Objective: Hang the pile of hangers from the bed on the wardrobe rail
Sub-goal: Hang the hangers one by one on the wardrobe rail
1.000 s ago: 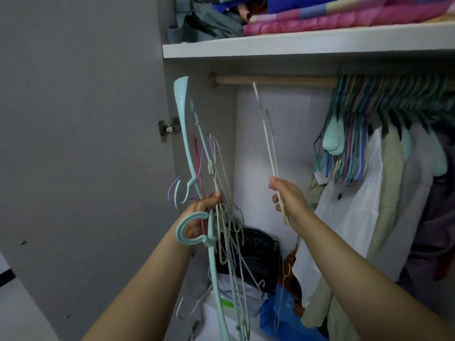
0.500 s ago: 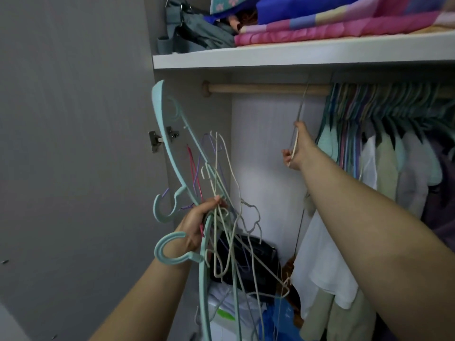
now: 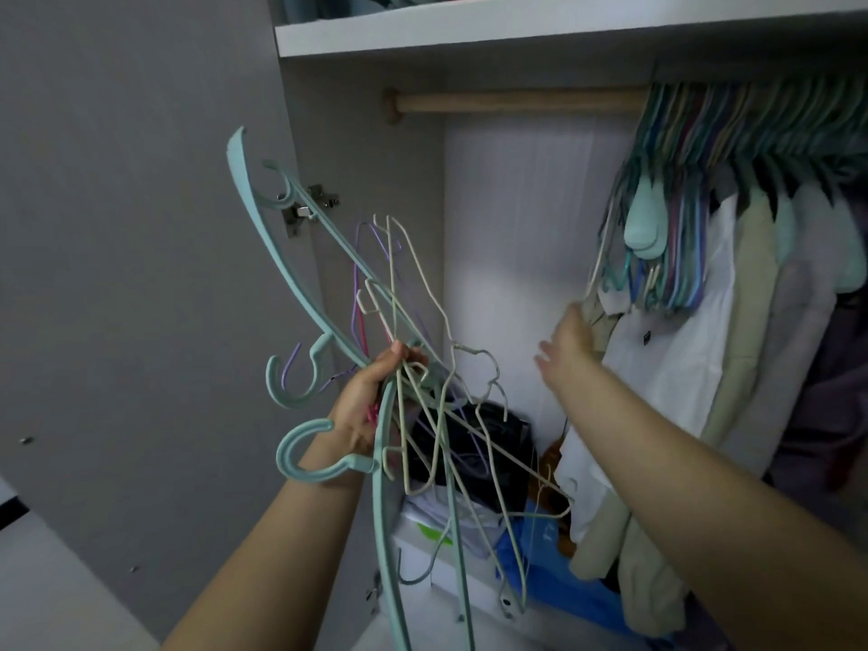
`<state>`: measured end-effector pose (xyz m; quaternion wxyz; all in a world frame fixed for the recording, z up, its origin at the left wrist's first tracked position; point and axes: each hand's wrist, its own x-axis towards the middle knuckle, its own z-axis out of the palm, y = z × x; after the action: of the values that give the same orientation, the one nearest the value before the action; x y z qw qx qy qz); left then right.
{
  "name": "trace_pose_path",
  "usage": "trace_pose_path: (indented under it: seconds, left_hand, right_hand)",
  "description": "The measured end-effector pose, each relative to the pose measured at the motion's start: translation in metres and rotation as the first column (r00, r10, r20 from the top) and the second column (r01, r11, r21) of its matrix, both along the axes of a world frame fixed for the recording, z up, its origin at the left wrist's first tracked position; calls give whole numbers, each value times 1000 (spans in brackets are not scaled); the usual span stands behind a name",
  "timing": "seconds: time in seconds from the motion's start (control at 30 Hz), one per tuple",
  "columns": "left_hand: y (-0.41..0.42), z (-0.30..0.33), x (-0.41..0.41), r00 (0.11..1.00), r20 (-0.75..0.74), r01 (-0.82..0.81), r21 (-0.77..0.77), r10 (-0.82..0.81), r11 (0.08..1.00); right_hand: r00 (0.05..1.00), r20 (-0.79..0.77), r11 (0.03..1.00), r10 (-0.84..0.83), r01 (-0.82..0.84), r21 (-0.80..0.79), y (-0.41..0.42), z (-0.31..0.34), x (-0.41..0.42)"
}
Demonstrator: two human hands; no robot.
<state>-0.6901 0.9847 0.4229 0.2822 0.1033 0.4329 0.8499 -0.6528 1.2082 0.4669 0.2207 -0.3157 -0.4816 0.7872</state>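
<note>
Left hand (image 3: 371, 406) grip clamped on hanger bundle (image 3: 422, 368), held before the wardrobe | right hand (image 3: 566, 343) fingers spread, empty, beside hung hangers (image 3: 681, 180) | rail (image 3: 512, 103) partly bare | judged light, stiff, tangle-prone; draw singly by hook.

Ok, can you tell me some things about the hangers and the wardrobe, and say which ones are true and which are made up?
1. The left hand holds a tangled bunch of hangers. True.
2. The right hand is gripping a thick teal hanger. False: its fingers are spread open and hold nothing, just below a thin pale hanger hanging from the rail.
3. The wooden rail is bare at its left end. True.
4. The hangers on the rail are crowded to the right. True.
5. The wardrobe door is closed. False: it stands open at the left.
</note>
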Motion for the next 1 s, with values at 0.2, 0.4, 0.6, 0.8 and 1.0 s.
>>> trace_pose_path:
  seconds: [0.2, 0.4, 0.6, 0.8, 1.0]
  left_hand:
    - [5, -4, 8, 992, -110, 52, -71, -59, 996]
    - [2, -6, 14, 993, -120, 3, -150, -21, 989]
    - [-6, -7, 18, 996, -85, 13, -106, -22, 994]
    - [-4, -6, 20, 996, -45, 69, -121, -75, 990]
    - [-4, -8, 25, 994, -47, 101, 24, -100, 995]
  right_hand:
    - [863, 381, 536, 331, -504, 677, -65, -36, -7]
    - [876, 461, 353, 143, -481, 803, -64, -18, -23]
    - [968, 242, 204, -69, -224, 953, -74, -14, -16]
    - [981, 186, 477, 45, -185, 859, -77, -6, -15]
    - [981, 179, 449, 80, -196, 872, -83, 3, -11]
